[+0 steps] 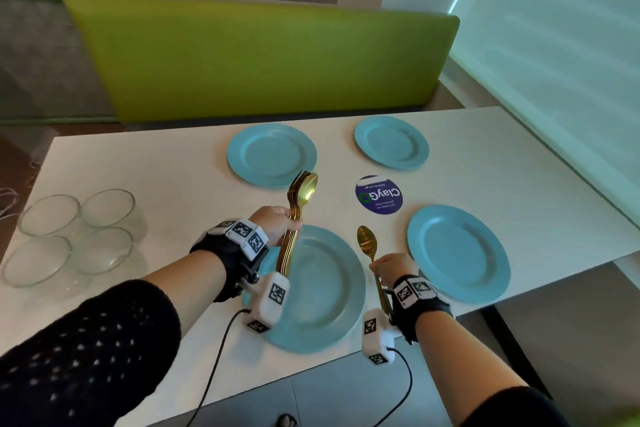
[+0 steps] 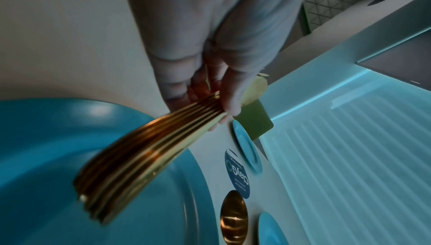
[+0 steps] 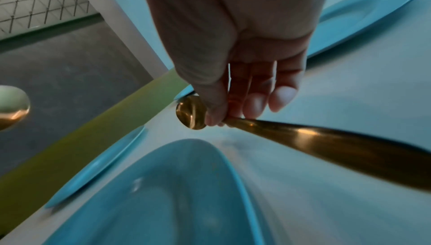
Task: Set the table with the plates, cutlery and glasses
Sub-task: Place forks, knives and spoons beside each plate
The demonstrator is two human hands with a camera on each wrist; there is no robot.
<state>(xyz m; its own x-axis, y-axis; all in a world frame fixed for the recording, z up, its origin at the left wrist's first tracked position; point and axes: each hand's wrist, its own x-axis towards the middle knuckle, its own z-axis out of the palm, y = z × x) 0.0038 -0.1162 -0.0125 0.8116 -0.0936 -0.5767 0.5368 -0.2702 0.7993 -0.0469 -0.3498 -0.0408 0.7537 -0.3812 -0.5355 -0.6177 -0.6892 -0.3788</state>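
Several blue plates lie on the white table: two at the far side, one at the right, and a near plate in front of me. My left hand grips a bundle of gold cutlery above the near plate's left rim. My right hand pinches a single gold spoon by its handle, bowl pointing away, between the near plate and the right plate. Several clear glasses stand at the table's left end.
A round dark blue sticker marks the table's middle. A green bench back runs behind the table. A frosted window wall borders the right side. Cables hang from both wrist cameras over the table's near edge.
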